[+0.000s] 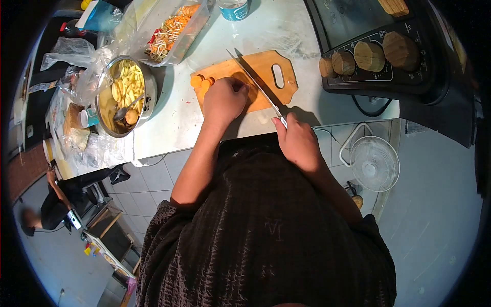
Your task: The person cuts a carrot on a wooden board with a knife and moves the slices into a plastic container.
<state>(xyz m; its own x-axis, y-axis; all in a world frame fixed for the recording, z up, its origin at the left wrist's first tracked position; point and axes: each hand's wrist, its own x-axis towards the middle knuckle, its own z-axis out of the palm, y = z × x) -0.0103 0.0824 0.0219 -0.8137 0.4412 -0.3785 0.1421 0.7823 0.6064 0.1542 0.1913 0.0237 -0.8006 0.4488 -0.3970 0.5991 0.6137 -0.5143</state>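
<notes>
A wooden cutting board lies on the white table, with a handle slot at its right end. My left hand rests on it, fingers curled down over a piece of carrot that they mostly hide. Round orange carrot slices sit at the board's left edge, beside that hand. In my right hand is the handle of a long knife. Its blade slants up and left across the board, to the right of my left hand and apart from it.
A steel pot with pale yellow strips and a spoon stands left of the board. Behind it is a plastic container of shredded vegetables. A black oven with wooden knobs stands at right. A white fan is below. Another person is far left.
</notes>
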